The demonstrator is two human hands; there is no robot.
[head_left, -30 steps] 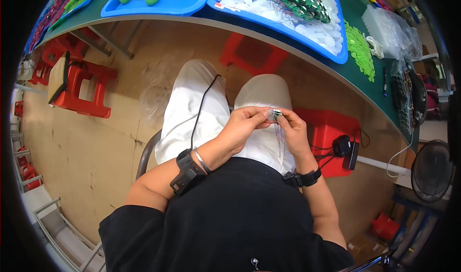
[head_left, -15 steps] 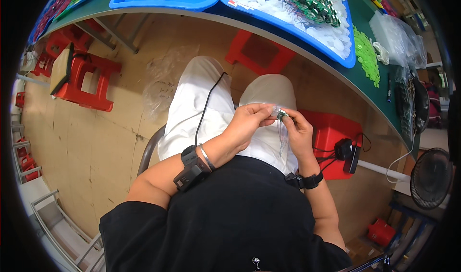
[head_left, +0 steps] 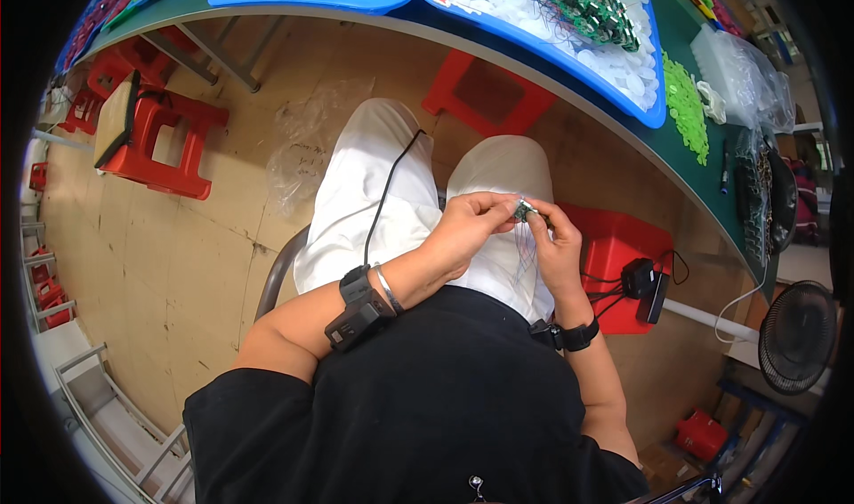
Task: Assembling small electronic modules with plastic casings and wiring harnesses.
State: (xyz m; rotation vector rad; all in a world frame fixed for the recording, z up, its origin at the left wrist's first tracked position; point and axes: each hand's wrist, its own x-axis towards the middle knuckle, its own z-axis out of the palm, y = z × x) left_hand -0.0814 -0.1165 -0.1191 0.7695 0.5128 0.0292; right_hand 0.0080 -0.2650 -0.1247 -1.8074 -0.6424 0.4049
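Above my lap, both hands meet at a small green circuit board (head_left: 521, 209) with thin wires (head_left: 525, 253) hanging below it. My left hand (head_left: 467, 228) comes from the left, thumb and forefinger pinched against the board's left side. On the other side, my right hand (head_left: 559, 248) grips the board between thumb and fingers. A tiny pale bit shows at the board's upper edge; its kind is too small to tell. The fingertips partly cover the board.
On the green table (head_left: 703, 170) ahead, a blue tray (head_left: 654, 112) holds translucent white pieces and a heap of wired circuit boards (head_left: 594, 10). Light-green pieces (head_left: 685, 112) lie beside it. Another blue tray (head_left: 311, 1) carries green cups. Red stools (head_left: 173, 148) and a black fan (head_left: 798, 337) stand around.
The translucent piece seen at my left fingertips is now mostly out of sight. The green board has turned and shows between both hands. My head view has shifted slightly.
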